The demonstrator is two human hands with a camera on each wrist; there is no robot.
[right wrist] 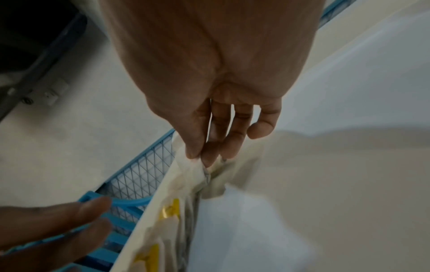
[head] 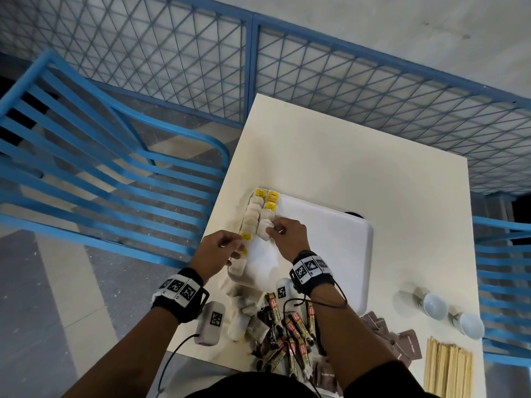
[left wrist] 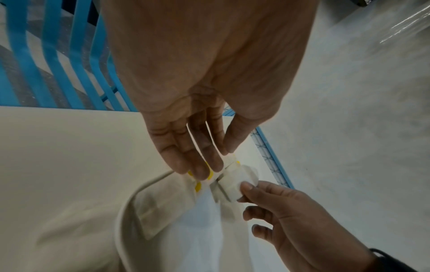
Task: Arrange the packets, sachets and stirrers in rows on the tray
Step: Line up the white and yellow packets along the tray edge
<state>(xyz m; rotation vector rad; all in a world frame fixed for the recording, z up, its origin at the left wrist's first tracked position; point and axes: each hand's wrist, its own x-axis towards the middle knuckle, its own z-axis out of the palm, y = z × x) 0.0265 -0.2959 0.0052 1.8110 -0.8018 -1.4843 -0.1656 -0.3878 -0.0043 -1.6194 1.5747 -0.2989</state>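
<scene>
A white tray [head: 330, 248] lies on the cream table. Two rows of white tea bags [head: 253, 214] with yellow tags run along its left edge. My right hand [head: 271, 229] pinches one white tea bag [head: 264, 232] between thumb and forefinger at the near end of the inner row; the right wrist view shows the pinch [right wrist: 197, 158] on the bag [right wrist: 197, 171]. My left hand [head: 238, 242] lies with fairly straight fingers [left wrist: 202, 171] on a yellow-tagged tea bag [head: 246, 236] in the outer row. More tea bags [head: 240, 323] are heaped near the tray's front corner.
Red-and-gold sachets [head: 287, 334] are piled at the table's near edge, with brown packets [head: 402, 340] and wooden stirrers [head: 448, 369] to the right. Two white cups [head: 436, 304] lie at the right. A blue slatted chair [head: 100, 156] and a blue mesh fence [head: 344, 81] border the table.
</scene>
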